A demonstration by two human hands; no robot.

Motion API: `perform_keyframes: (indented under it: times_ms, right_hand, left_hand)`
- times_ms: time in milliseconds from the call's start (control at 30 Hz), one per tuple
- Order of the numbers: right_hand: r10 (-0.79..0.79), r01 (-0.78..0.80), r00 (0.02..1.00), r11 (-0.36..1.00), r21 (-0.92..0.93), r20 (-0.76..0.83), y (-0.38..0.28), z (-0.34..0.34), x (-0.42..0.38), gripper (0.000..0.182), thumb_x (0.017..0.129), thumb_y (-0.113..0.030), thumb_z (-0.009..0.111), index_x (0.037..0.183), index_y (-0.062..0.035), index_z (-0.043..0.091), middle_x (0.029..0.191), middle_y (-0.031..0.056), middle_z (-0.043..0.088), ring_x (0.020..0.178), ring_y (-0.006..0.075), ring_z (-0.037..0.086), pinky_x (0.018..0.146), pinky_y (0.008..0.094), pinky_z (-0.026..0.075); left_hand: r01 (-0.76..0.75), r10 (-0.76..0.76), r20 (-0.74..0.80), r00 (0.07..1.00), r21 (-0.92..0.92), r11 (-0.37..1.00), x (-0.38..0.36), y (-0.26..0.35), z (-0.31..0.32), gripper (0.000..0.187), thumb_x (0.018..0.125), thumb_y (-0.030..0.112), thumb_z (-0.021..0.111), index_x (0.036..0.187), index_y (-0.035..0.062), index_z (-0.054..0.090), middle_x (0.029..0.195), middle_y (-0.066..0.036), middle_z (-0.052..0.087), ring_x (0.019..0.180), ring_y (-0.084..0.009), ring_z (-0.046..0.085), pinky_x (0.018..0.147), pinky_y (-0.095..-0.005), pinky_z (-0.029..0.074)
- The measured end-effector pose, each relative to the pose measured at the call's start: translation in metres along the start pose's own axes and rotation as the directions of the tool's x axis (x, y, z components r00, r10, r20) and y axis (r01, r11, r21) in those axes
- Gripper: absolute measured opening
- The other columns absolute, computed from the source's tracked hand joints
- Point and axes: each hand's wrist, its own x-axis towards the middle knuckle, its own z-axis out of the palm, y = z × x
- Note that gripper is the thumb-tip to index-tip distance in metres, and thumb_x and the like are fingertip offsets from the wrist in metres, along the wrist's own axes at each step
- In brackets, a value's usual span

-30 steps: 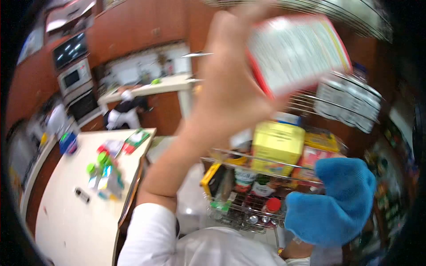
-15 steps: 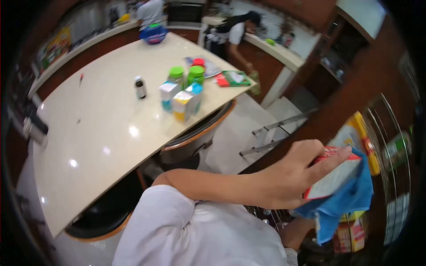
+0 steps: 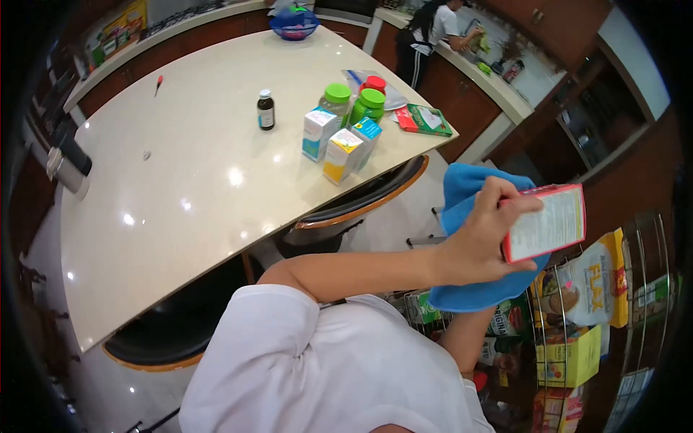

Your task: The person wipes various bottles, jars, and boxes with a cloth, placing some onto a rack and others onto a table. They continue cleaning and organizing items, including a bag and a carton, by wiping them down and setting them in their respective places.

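My left hand (image 3: 480, 242) reaches across my body and grips a red and white box (image 3: 548, 222) by its near end, fingers on top and thumb below. Printed text covers the box's pale side. A blue cloth (image 3: 480, 294) is bunched behind and under the box and my left hand. My right forearm (image 3: 463, 339) rises from below into this cloth. The cloth covers my right hand, so its fingers are hidden, but it holds the cloth up against the box.
A wire rack (image 3: 538, 310) with a flax bag (image 3: 595, 281) and a yellow box (image 3: 570, 357) stands at right. The pale table (image 3: 180, 238) carries small cartons (image 3: 341, 156), green-lidded jars (image 3: 368, 107) and a brown bottle (image 3: 266, 112). Black chairs (image 3: 361, 195) line its edge. A person (image 3: 433, 32) stands at the far counter.
The blue cloth has shifted from the box's right and lower side to behind it and leftward. The box has turned, showing its printed side. The view has shifted, and the other person now stands upright.
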Motion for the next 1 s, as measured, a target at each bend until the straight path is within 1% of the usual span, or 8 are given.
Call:
perform_keyframes:
  times_ms: [200, 267, 367, 433, 567, 800, 867, 1000]
  right_hand:
    - [-0.003, 0.004, 1.000, 0.999, 0.041, -0.031, -0.020, -0.008, 0.025, 0.030, 0.081, -0.017, 0.063, 0.107, -0.0048, 0.054, 0.100, 0.0097, 0.056, 0.091, 0.0207, 0.054, 0.080, 0.0340, 0.047]
    - [-0.024, 0.026, 0.998, 0.999, 0.033, -0.052, -0.026, -0.010, 0.030, 0.028, 0.082, -0.018, 0.063, 0.106, -0.0052, 0.054, 0.100, 0.0096, 0.056, 0.090, 0.0207, 0.054, 0.080, 0.0343, 0.047]
    - [-0.063, 0.064, 0.995, 0.998, 0.008, -0.079, -0.029, -0.008, 0.028, 0.027, 0.082, -0.018, 0.062, 0.105, -0.0058, 0.055, 0.099, 0.0096, 0.056, 0.090, 0.0206, 0.055, 0.079, 0.0347, 0.047]
    - [-0.094, 0.094, 0.992, 0.996, -0.013, -0.086, -0.028, -0.002, 0.023, 0.026, 0.083, -0.019, 0.062, 0.104, -0.0063, 0.055, 0.099, 0.0095, 0.056, 0.089, 0.0205, 0.055, 0.079, 0.0350, 0.047]
    - [-0.068, 0.066, 0.996, 0.997, -0.042, -0.062, 0.001, 0.016, 0.004, 0.023, 0.084, -0.020, 0.061, 0.103, -0.0071, 0.055, 0.098, 0.0094, 0.057, 0.088, 0.0203, 0.055, 0.078, 0.0355, 0.047]
    - [0.202, -0.202, 0.979, 0.979, -0.006, 0.015, 0.071, 0.023, -0.001, 0.020, 0.085, -0.021, 0.059, 0.100, -0.0086, 0.056, 0.097, 0.0093, 0.057, 0.086, 0.0201, 0.055, 0.076, 0.0365, 0.047]
    - [0.274, -0.275, 0.961, 0.961, 0.012, 0.047, 0.078, 0.019, 0.010, 0.019, 0.085, -0.022, 0.059, 0.099, -0.0091, 0.056, 0.097, 0.0093, 0.057, 0.086, 0.0200, 0.055, 0.076, 0.0367, 0.047]
    - [0.382, -0.382, 0.918, 0.924, -0.020, 0.102, 0.109, 0.027, 0.034, 0.018, 0.086, -0.023, 0.058, 0.098, -0.0099, 0.057, 0.096, 0.0092, 0.058, 0.085, 0.0199, 0.055, 0.075, 0.0373, 0.047]
  left_hand:
    - [0.485, -0.381, 0.370, 0.847, -0.243, 0.840, 0.005, -0.025, -0.025, 0.074, 0.064, 0.026, 0.084, 0.126, 0.0098, 0.046, 0.117, -0.010, 0.043, 0.111, -0.0214, 0.044, 0.093, -0.0323, 0.038]
    - [0.244, -0.225, 0.316, 0.921, -0.020, 0.970, 0.009, -0.032, -0.024, 0.074, 0.068, 0.023, 0.081, 0.131, 0.0106, 0.044, 0.117, -0.009, 0.047, 0.110, -0.0202, 0.047, 0.093, -0.0306, 0.040]
    - [0.569, -0.491, 0.308, 0.815, -0.266, 0.778, 0.013, -0.035, -0.020, 0.068, 0.076, 0.016, 0.075, 0.135, 0.0110, 0.042, 0.117, -0.010, 0.052, 0.111, -0.0205, 0.051, 0.095, -0.0337, 0.042]
    - [0.827, -0.741, 0.473, 0.477, -0.527, 0.196, 0.020, -0.031, -0.026, 0.055, 0.086, 0.032, 0.063, 0.131, 0.0074, 0.046, 0.121, -0.011, 0.047, 0.110, -0.0243, 0.052, 0.097, -0.0367, 0.044]
    - [0.628, -0.571, 0.696, 0.436, -0.690, -0.361, 0.029, -0.041, -0.050, 0.064, 0.089, 0.049, 0.041, 0.127, -0.0026, 0.043, 0.110, -0.018, 0.058, 0.103, -0.0262, 0.059, 0.095, -0.0369, 0.046]
    - [0.659, -0.436, 0.557, 0.706, -0.743, 0.117, 0.012, -0.068, -0.078, 0.063, 0.066, 0.030, 0.058, 0.122, 0.0020, 0.050, 0.133, -0.021, 0.037, 0.121, -0.0293, 0.046, 0.101, -0.0365, 0.039]
    - [0.497, -0.273, 0.450, 0.850, -0.515, 0.698, 0.010, -0.075, -0.083, 0.064, 0.062, 0.031, 0.060, 0.121, 0.0069, 0.054, 0.142, -0.019, 0.024, 0.131, -0.0324, 0.033, 0.105, -0.0407, 0.032]
    - [0.201, -0.030, 0.511, 0.859, -0.283, 0.938, 0.020, -0.088, -0.100, 0.072, 0.068, 0.038, 0.062, 0.131, 0.0055, 0.047, 0.143, -0.022, 0.023, 0.135, -0.0313, 0.025, 0.110, -0.0381, 0.019]
